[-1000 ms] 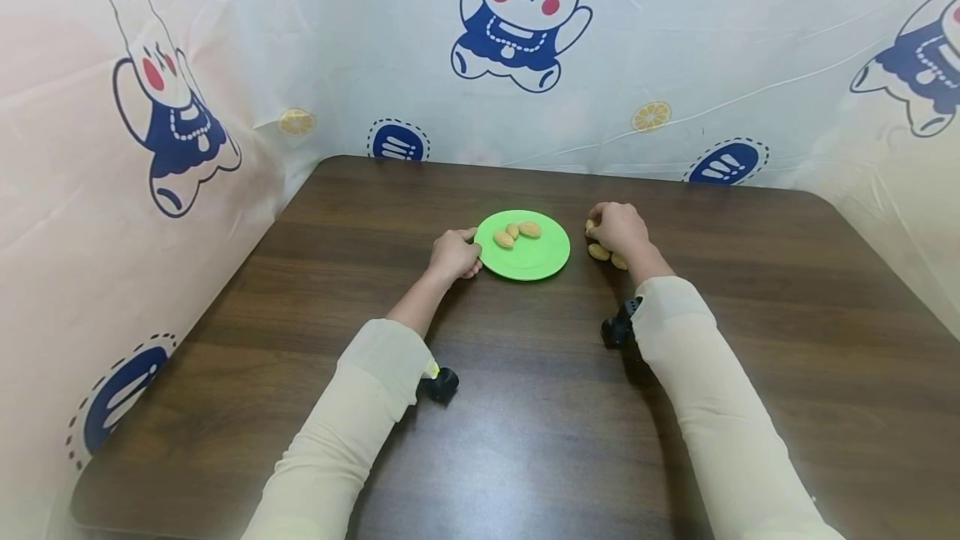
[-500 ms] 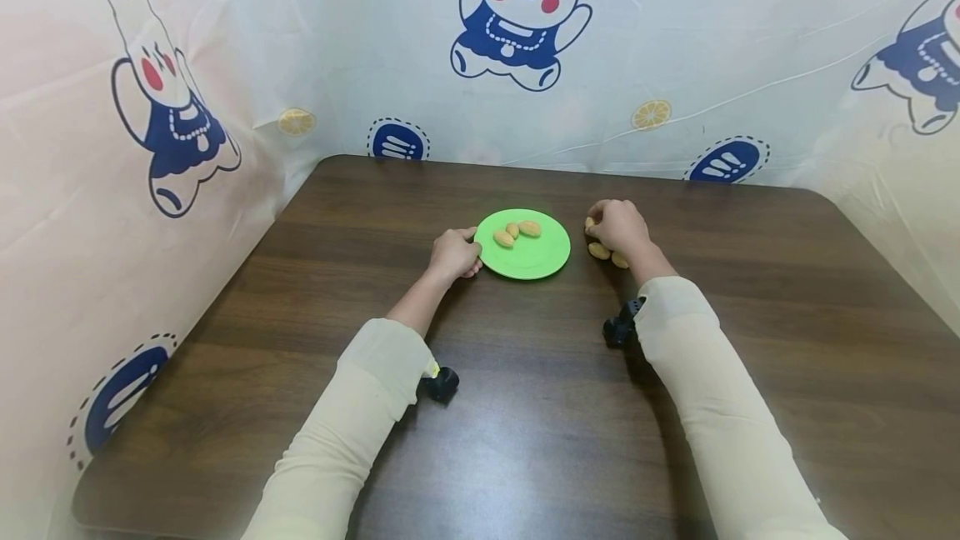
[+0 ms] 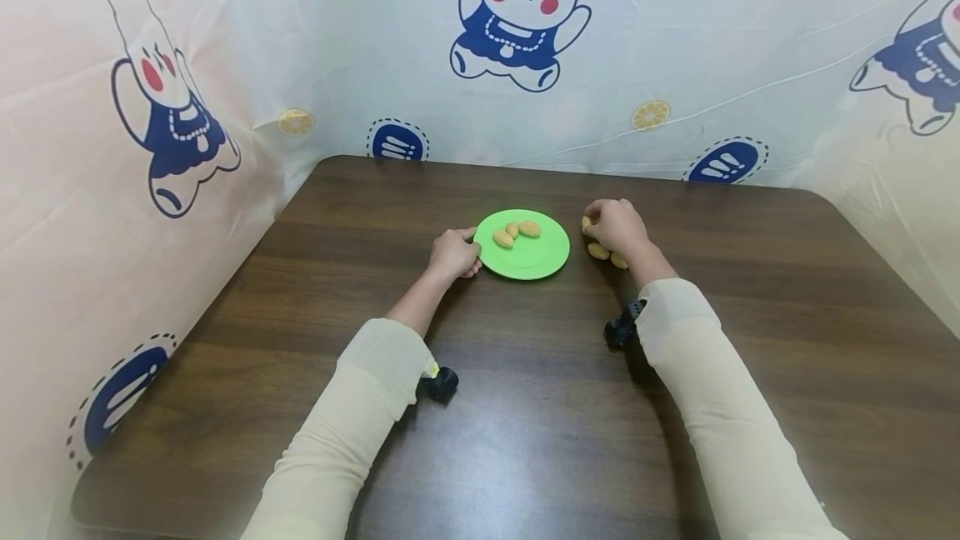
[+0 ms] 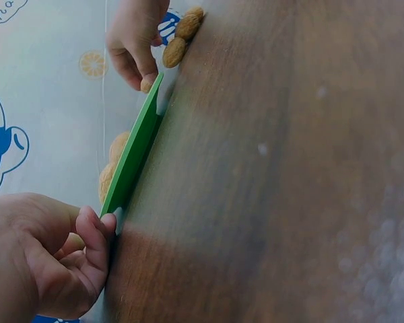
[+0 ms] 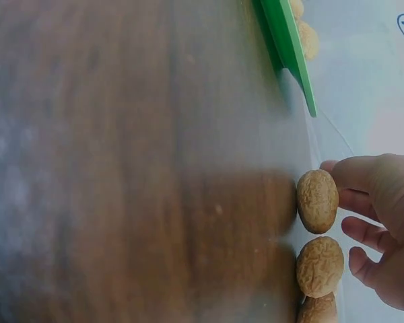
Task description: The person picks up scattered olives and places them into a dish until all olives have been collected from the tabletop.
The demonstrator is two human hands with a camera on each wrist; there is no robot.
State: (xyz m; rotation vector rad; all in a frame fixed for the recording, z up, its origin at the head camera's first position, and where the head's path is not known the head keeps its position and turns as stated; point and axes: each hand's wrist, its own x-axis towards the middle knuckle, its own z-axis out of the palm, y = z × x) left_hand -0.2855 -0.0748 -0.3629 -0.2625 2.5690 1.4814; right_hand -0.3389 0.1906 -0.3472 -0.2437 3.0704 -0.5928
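My left hand (image 3: 454,256) (image 4: 50,259) grips the left rim of a round green plate (image 3: 536,261) (image 4: 136,158), thumb on the edge and fingers curled beside it. Three tan oval nut-like pieces (image 3: 529,229) lie on the plate. Right of the plate, my right hand (image 3: 618,227) (image 5: 384,222) pinches another small tan piece (image 3: 586,223) (image 4: 146,85) between thumb and fingertips. Just nearer than that hand, wrinkled brown pieces (image 3: 597,251) (image 5: 317,202) rest in a row on the table; the wrist views show three of them. The right wrist view hides the pinched piece.
The dark wooden table (image 3: 495,407) reaches under both arms. A pale curtain (image 3: 375,40) with cartoon prints stands behind it and at both sides. Small black devices (image 3: 441,386) sit at both wrists, below the cream sleeves (image 3: 345,423).
My right hand, with the pinched piece, has shifted very slightly left towards the plate. The left hand, plate and pieces on it look unmoved.
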